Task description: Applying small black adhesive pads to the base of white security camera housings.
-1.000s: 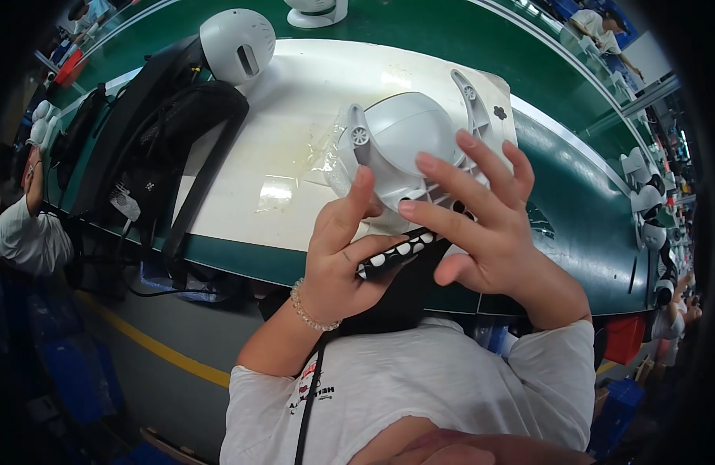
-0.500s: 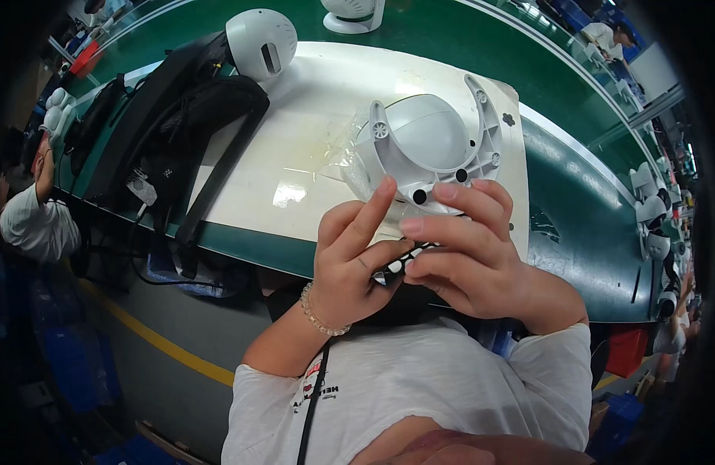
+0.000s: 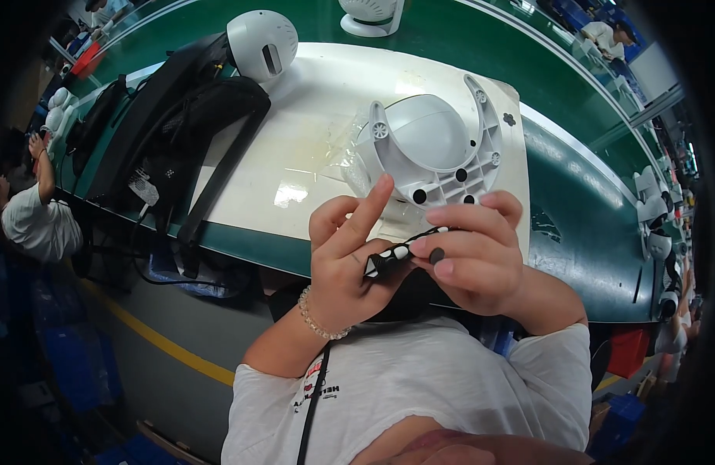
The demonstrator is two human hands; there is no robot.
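Strip [image 3: 400,249], black with white patches, sits between two bare hands raised just above the near edge of the surface [image 3: 311,132]. Left hand [image 3: 349,267] pinches the strip's near end, its grip clenched on it, with the index finger pointing up. Right hand [image 3: 470,260] curls over the far end, fingers closed around the strip; a small dark round cap [image 3: 436,255] shows between its fingertips. A bead bracelet [image 3: 318,319] circles the left wrist.

Just beyond the hands, on the white surface, rests a white dome [image 3: 427,139] cradled in a curved white bracket [image 3: 481,147] with holes along its arms. Clear plastic wrap [image 3: 353,159] lies touching the dome's left side. To the left lies a black stand [image 3: 179,132], with a white ball-shaped unit [image 3: 262,43] at its far end. Another white unit [image 3: 370,15] stands at the far edge on the green belt [image 3: 574,201] that runs around the white surface. More white units [image 3: 652,201] line the belt's right side. At far left, well apart, another person [image 3: 32,209] raises an arm.
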